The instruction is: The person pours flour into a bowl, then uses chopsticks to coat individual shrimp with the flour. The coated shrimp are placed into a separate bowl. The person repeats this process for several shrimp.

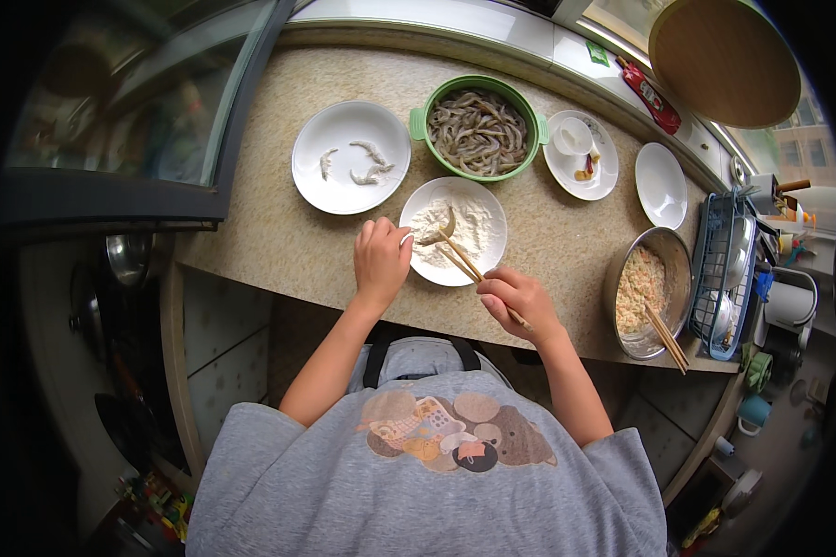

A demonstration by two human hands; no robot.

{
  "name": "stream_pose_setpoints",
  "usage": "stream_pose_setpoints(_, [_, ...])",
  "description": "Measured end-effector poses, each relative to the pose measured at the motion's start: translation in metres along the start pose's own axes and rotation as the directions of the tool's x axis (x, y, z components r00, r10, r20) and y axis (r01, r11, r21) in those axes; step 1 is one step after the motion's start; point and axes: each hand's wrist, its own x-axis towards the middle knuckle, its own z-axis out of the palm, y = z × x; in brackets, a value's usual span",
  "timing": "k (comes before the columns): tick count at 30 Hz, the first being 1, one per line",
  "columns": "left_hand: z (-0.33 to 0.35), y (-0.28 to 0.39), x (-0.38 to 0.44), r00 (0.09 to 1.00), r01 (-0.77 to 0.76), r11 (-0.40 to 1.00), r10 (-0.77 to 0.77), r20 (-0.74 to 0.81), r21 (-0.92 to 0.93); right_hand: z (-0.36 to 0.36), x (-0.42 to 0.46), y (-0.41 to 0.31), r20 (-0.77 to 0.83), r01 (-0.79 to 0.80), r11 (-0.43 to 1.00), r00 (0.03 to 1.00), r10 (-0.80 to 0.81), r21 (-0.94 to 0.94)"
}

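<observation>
A white plate (496,209) spread with white flour (470,226) lies before me on the counter. My left hand (382,259) grips its left rim, with the fingers curled and their tips partly hidden. In my right hand (519,303) is a pair of wooden chopsticks (468,263), their tips at a curved shrimp (447,226) over the flour. Beyond the left hand, another white plate (313,188) carries a few flour-dusted shrimp (370,174). A green two-handled bowl (529,157) full of raw shrimp (475,132) stands just behind the flour.
At right, a steel bowl (612,278) holds a pale mixture with orange bits, and chopsticks (665,338) lean out. A blue dish rack (710,278) stands beyond it. Farther back are a plate with a small cup (573,136) and a white dish (662,184). An open window pane (146,104) juts in at left.
</observation>
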Motion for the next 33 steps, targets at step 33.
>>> stream_pose_setpoints(33, [-0.005,-0.001,-0.006,0.977,0.213,0.921,-0.211,0.04,-0.328,0.022,-0.019,0.0,-0.414,-0.19,0.9,0.837,0.358,0.393])
